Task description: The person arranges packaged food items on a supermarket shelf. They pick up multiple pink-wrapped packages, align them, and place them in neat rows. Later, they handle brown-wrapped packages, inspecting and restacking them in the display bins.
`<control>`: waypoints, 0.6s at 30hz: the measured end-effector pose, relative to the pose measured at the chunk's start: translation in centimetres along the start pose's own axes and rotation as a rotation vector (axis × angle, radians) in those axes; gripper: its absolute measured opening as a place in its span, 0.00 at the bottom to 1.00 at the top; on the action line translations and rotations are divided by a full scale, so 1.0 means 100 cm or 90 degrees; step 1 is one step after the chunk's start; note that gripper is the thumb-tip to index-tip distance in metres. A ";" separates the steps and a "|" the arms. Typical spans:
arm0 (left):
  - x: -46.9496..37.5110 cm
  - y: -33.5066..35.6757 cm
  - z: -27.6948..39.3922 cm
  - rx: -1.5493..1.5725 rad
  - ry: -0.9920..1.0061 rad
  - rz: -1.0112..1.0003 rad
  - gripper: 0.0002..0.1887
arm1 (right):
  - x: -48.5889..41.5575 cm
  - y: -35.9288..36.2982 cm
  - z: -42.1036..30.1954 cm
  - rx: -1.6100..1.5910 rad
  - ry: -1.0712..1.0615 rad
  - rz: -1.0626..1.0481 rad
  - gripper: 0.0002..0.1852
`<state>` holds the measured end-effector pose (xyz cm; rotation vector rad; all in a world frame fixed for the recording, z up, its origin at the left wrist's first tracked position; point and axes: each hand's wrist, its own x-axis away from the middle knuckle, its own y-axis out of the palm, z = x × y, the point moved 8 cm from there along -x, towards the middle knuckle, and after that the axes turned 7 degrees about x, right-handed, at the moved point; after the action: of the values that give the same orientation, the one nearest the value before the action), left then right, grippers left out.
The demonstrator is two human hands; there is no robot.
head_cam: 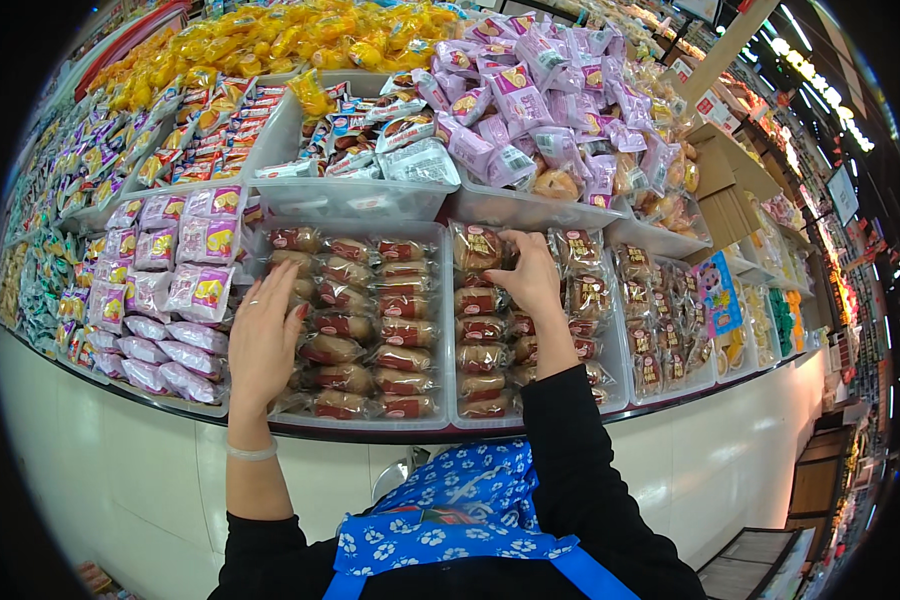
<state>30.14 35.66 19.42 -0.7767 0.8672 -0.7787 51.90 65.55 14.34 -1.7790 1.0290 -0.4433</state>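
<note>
My left hand (264, 337) lies flat along the left column of wrapped bread rolls (341, 326) in a clear plastic bin (448, 330). Its fingers are extended, the thumb stands apart, and nothing is held. With thumb and index finger, my right hand (531, 274) grips the right edge of a wrapped bread roll (476, 249) in the neighbouring bin. That roll lies label up at the back of its column. Below it, more red-banded rolls (482, 330) are lined up on edge. Flat brown packs (589, 296) sit to the right of my right hand.
Purple-and-white snack packs (202, 292) fill the bin on the left. Higher bins behind hold white-and-red packs (405, 135), a purple heap (525, 105) and yellow packs (330, 37). Another bin of brown packs (649, 322) and a blue card (718, 292) stand at right.
</note>
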 end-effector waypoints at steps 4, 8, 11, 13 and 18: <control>0.000 0.001 -0.001 -0.006 -0.002 0.009 0.26 | 0.002 -0.005 0.005 -0.105 -0.033 0.037 0.28; 0.001 0.002 0.000 0.002 0.000 0.013 0.26 | -0.004 0.006 0.014 -0.315 -0.027 -0.005 0.29; 0.001 0.001 0.000 -0.005 -0.004 0.019 0.26 | -0.004 0.001 0.023 -0.415 -0.011 0.044 0.39; 0.001 0.001 0.001 -0.003 0.001 0.018 0.26 | -0.003 0.001 0.024 -0.439 -0.006 0.048 0.37; 0.001 0.000 0.002 -0.003 0.003 0.027 0.26 | -0.001 0.002 0.020 -0.493 -0.013 0.025 0.17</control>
<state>30.37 35.64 19.45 -0.7579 0.8875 -0.7414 53.09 66.75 13.33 -2.4206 1.3252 0.0215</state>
